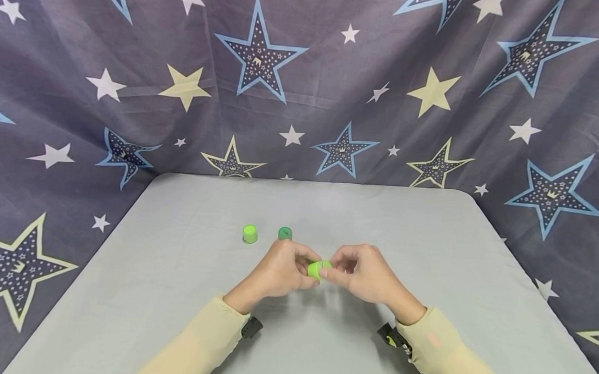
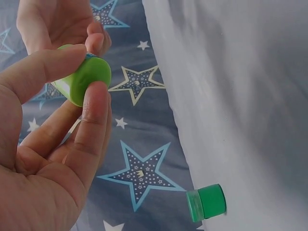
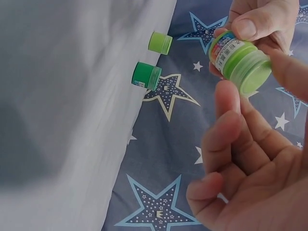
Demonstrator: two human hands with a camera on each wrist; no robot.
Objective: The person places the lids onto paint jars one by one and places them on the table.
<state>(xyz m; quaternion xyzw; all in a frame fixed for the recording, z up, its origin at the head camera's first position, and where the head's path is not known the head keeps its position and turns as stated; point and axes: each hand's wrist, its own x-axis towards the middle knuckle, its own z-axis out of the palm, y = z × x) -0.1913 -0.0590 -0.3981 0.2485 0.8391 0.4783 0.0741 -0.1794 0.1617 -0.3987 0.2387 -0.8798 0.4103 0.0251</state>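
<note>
Near the middle of the table, my left hand (image 1: 279, 268) pinches the base end of a small light green paint jar (image 1: 314, 269) between thumb and fingers. My right hand (image 1: 371, 275) has its thumb and index finger at the jar's other end, around the clear cap (image 3: 254, 74). Tilted on its side, the jar shows a printed label (image 3: 231, 53) in the right wrist view. Just beyond the left hand stands a dark green paint jar (image 1: 285, 233), partly hidden by that hand. A second light green jar (image 1: 250, 234) stands to its left.
A pale grey cloth covers the table (image 1: 195, 205). Behind it and along both sides hangs a dark curtain (image 1: 293, 71) with stars. Each forearm wears a dark wrist camera, the left (image 1: 251, 328) and the right (image 1: 395, 341).
</note>
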